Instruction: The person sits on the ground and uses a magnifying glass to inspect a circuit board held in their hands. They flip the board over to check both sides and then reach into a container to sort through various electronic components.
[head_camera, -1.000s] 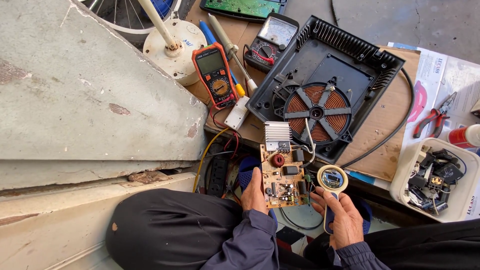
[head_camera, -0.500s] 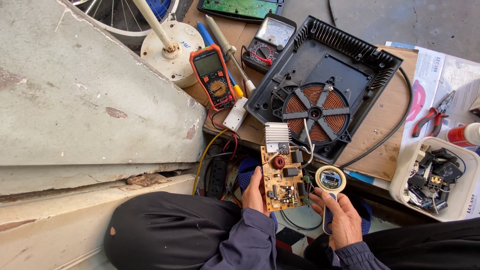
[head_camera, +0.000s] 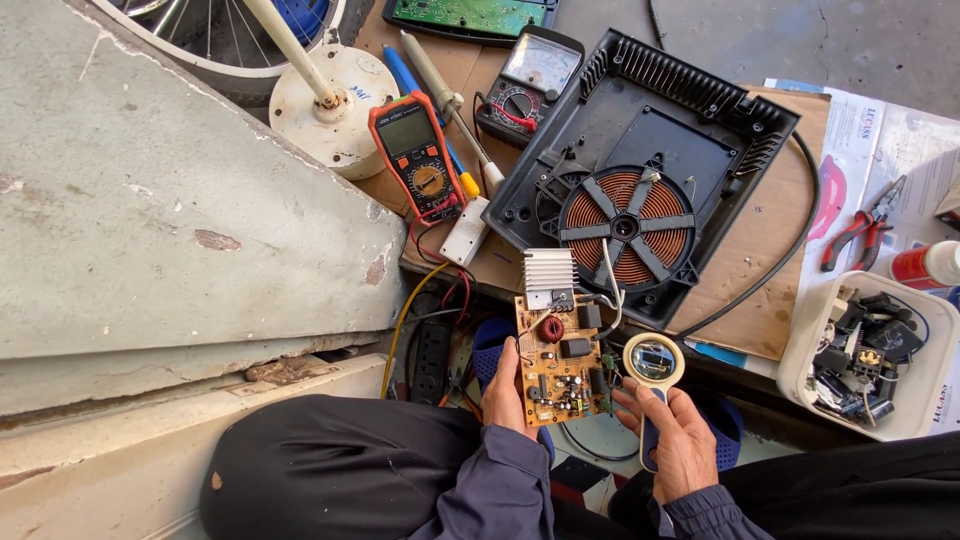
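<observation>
My left hand (head_camera: 507, 392) grips the left edge of a tan circuit board (head_camera: 560, 360) with a silver heat sink at its top. Wires run from the board up to an open black cooker housing (head_camera: 690, 110) with a copper coil (head_camera: 625, 225). My right hand (head_camera: 675, 440) holds a small round magnifier (head_camera: 652, 360) by its handle, just right of the board.
An orange multimeter (head_camera: 415, 155), a black analog meter (head_camera: 525, 85) and a soldering iron (head_camera: 450, 100) lie at the back. Red pliers (head_camera: 860, 228) and a white tub of parts (head_camera: 870, 355) sit on the right. A concrete slab (head_camera: 150, 220) fills the left.
Both hands, the board and the magnifier stay almost where they were. Only the view has shifted slightly.
</observation>
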